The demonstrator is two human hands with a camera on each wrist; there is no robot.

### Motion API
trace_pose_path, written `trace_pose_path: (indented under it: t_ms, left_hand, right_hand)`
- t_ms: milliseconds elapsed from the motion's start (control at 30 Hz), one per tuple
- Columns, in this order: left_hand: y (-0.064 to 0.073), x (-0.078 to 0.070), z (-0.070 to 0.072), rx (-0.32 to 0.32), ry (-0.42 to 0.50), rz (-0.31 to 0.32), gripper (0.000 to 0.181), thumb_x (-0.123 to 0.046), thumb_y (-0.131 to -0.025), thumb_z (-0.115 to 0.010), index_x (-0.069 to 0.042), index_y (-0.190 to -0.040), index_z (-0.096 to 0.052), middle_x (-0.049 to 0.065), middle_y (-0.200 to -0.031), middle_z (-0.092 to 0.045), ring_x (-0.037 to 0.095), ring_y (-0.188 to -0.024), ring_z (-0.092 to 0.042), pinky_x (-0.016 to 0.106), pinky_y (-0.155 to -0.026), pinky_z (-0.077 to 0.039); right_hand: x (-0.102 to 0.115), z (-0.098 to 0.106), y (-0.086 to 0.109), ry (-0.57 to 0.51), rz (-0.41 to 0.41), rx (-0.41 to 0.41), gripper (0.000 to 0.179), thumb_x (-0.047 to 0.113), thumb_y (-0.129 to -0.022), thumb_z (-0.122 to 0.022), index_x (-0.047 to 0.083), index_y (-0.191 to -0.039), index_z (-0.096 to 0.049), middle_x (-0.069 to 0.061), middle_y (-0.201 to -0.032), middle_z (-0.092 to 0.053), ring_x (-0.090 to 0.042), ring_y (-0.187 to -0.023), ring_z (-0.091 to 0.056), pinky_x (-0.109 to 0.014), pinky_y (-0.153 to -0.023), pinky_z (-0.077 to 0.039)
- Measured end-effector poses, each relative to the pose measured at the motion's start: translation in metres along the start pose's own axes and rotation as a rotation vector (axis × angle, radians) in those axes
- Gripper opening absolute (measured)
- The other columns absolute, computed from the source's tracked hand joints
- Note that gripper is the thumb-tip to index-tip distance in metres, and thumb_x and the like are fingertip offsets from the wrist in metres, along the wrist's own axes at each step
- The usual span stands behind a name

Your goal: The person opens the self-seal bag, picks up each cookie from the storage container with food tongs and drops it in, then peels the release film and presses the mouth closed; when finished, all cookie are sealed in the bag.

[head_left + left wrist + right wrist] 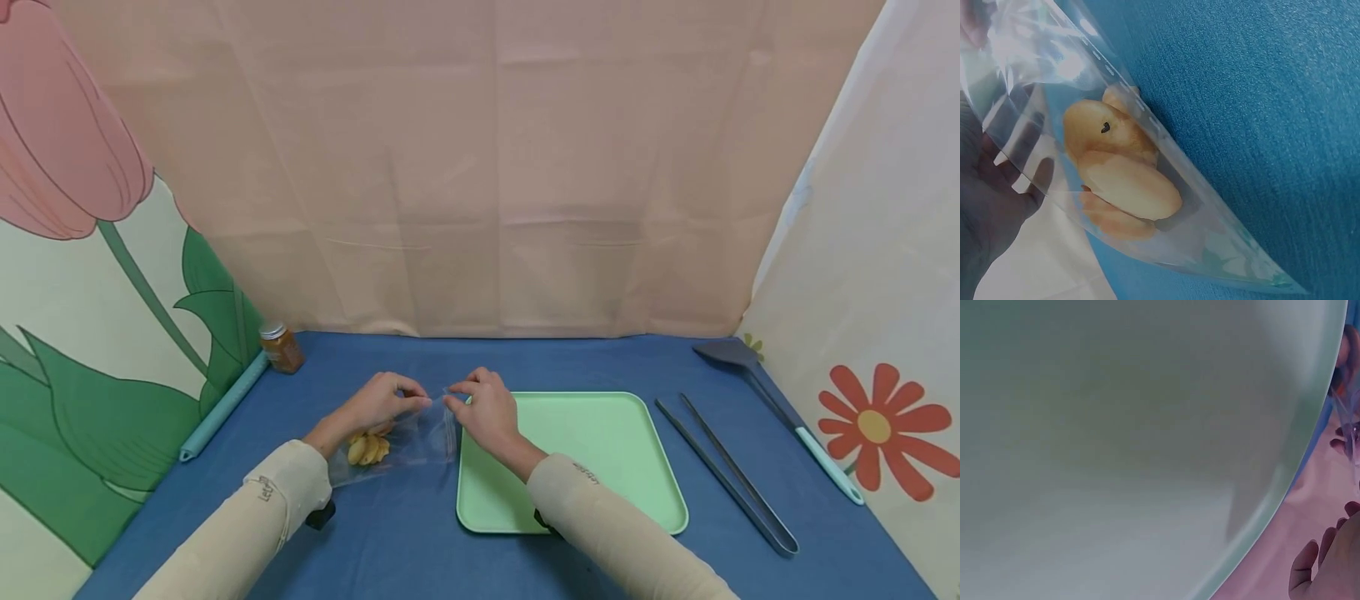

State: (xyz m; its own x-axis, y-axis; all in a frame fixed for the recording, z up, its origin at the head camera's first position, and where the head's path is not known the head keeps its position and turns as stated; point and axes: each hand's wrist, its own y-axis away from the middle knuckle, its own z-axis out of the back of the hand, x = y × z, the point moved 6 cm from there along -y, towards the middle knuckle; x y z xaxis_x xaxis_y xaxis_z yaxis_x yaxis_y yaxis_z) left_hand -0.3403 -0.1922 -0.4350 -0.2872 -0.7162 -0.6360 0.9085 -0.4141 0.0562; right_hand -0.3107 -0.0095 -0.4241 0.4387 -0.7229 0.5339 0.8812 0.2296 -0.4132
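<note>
A clear plastic bag [420, 446] hangs between the two hands, left of the green tray [592, 450]. Inside lie several yellow, rounded pieces [367, 448], seen larger as smooth golden pieces [1125, 181] in the left wrist view, one with a small dark spot. My left hand [386, 398] pinches the bag's upper edge between thumb and fingers. Close by, my right hand [491, 412] pinches the same edge at its right end, over the tray's upper left corner. In the right wrist view the tray's surface [1135, 437] fills most of the frame, with my right hand [1335, 562] at the lower right.
Metal tongs [727, 475] lie right of the tray, and a dark spatula [780, 400] with a pale blue handle lies beyond them. At the back left stands a jar [282, 348] with a silver lid, beside a rolled teal sheet [225, 407]. A blue cloth [390, 542] covers the table.
</note>
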Motion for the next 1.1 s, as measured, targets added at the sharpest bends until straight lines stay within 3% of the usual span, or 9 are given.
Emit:
trace_pose_path:
  t_ms: [133,333,433,800,967,1100]
  left_hand:
    - [0.000,-0.002,0.000,0.006,-0.007,-0.003,0.027,-0.040,-0.098,-0.064,-0.020,-0.108,-0.078,-0.002,-0.105,-0.074,0.018,-0.069,-0.061,0.035,-0.076,-0.050]
    - [-0.001,-0.004,0.003,-0.018,-0.013,-0.023,0.021,-0.034,-0.099,-0.065,-0.020,-0.106,-0.079,-0.003,-0.103,-0.075,0.016,-0.086,-0.066,0.036,-0.078,-0.052]
    - [-0.002,-0.003,0.005,-0.030,-0.023,-0.025,0.019,-0.032,-0.099,-0.065,-0.020,-0.104,-0.079,-0.004,-0.100,-0.075,0.018,-0.086,-0.066,0.035,-0.076,-0.051]
    - [-0.001,-0.001,0.003,-0.005,-0.008,-0.036,0.020,-0.037,-0.099,-0.064,-0.023,-0.102,-0.079,-0.006,-0.096,-0.073,0.018,-0.075,-0.062,0.034,-0.069,-0.049]
    - [0.000,-0.002,0.002,0.002,-0.011,-0.040,0.024,-0.038,-0.099,-0.064,-0.021,-0.105,-0.079,-0.001,-0.100,-0.075,0.017,-0.062,-0.057,0.033,-0.068,-0.048]
    - [0.001,-0.003,0.002,0.017,0.007,-0.024,0.023,-0.038,-0.099,-0.064,-0.022,-0.106,-0.079,-0.001,-0.102,-0.074,0.014,-0.044,-0.043,0.032,-0.056,-0.047]
  right_hand:
    - [0.001,0.000,-0.001,0.028,0.021,-0.035,0.021,0.034,-0.090,-0.076,0.019,-0.104,-0.081,0.002,-0.096,-0.061,-0.014,-0.085,-0.054,-0.021,-0.062,-0.042]
    - [0.006,0.006,-0.002,0.040,0.103,-0.106,0.020,0.032,-0.088,-0.079,0.018,-0.103,-0.081,0.001,-0.095,-0.061,-0.015,-0.083,-0.055,-0.022,-0.062,-0.043]
    - [0.008,0.007,-0.002,0.047,0.133,-0.096,0.019,0.032,-0.088,-0.079,0.019,-0.101,-0.082,0.001,-0.094,-0.062,-0.016,-0.082,-0.055,-0.022,-0.062,-0.042]
    - [0.008,-0.002,-0.005,0.087,0.026,-0.005,0.021,0.035,-0.090,-0.076,0.019,-0.102,-0.082,0.001,-0.097,-0.061,-0.014,-0.082,-0.052,-0.023,-0.063,-0.041]
    - [0.008,-0.004,-0.008,0.121,0.000,-0.021,0.015,0.033,-0.091,-0.076,0.022,-0.096,-0.082,0.003,-0.096,-0.062,-0.014,-0.081,-0.053,-0.023,-0.060,-0.041]
    - [0.009,-0.004,-0.010,0.127,-0.020,-0.029,0.012,0.031,-0.091,-0.075,0.021,-0.092,-0.083,0.003,-0.096,-0.062,-0.015,-0.082,-0.055,-0.024,-0.060,-0.043]
